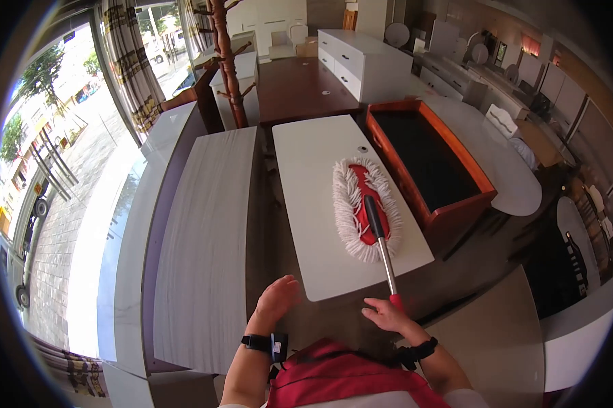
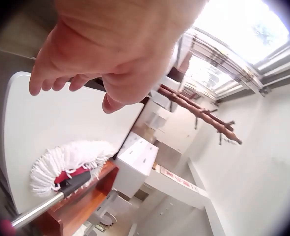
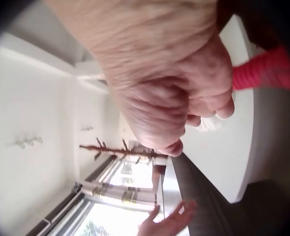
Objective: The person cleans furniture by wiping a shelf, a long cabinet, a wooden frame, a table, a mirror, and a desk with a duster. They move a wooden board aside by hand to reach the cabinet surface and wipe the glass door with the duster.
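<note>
A mop with a white fringe and red centre lies on a white tabletop, its metal pole and red grip reaching past the near edge toward the body. My right hand is beside that red grip, fingers loosely bent and not wrapped round it; whether they touch cannot be told. In the right wrist view, the red grip shows at the outer side of my right hand. My left hand hovers near the tabletop's near-left corner, empty, with relaxed fingers, also visible in the left wrist view.
Right of the tabletop stands a reddish wooden unit with a dark top. A grey wood-grain surface lies to the left. Farther back are a brown desk, white drawers and a wooden coat stand.
</note>
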A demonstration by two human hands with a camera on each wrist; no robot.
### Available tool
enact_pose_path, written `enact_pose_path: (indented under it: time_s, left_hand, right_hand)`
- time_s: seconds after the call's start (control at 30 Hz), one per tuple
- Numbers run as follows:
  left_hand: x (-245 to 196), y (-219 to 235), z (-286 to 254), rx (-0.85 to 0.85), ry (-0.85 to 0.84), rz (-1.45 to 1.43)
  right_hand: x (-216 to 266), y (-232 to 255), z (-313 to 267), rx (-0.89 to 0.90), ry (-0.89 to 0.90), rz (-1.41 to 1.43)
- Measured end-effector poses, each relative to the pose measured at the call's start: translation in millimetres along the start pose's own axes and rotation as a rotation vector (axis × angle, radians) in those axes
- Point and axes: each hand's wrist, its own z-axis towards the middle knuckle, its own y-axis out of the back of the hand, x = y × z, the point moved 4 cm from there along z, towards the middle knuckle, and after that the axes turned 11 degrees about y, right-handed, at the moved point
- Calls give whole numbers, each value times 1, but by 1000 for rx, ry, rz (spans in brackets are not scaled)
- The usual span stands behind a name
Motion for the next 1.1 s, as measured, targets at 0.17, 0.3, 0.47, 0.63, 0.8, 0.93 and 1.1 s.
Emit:
enact_pose_path:
  time_s: [0.17,0.3,0.47,0.63,0.8,0.93,1.1]
  left_hand:
    - [16,-3,48,-158,211,-6]
    - [44,62,119,-155,371,2]
    - [34,71,150,-304,594,-25]
    - [3,62,152,-317,755,97]
    - [-5,55,144,-175,1007,241]
    - [-9,56,141,-38,1056,350]
    - [-4,103,169,118,723,990]
  right_hand:
    - [-50,80,-44,-671,-426,521]
    - [-107,103,-62,-840,-509,1102]
    - [-172,96,-62,-881,-748,1105]
    - [-187,76,-42,-758,-757,1121]
    - [-203,85,-25,-688,-866,1066]
    - [-313,83,-23,-667,-792,1177]
    - [-260,74,24,-679,-427,1027]
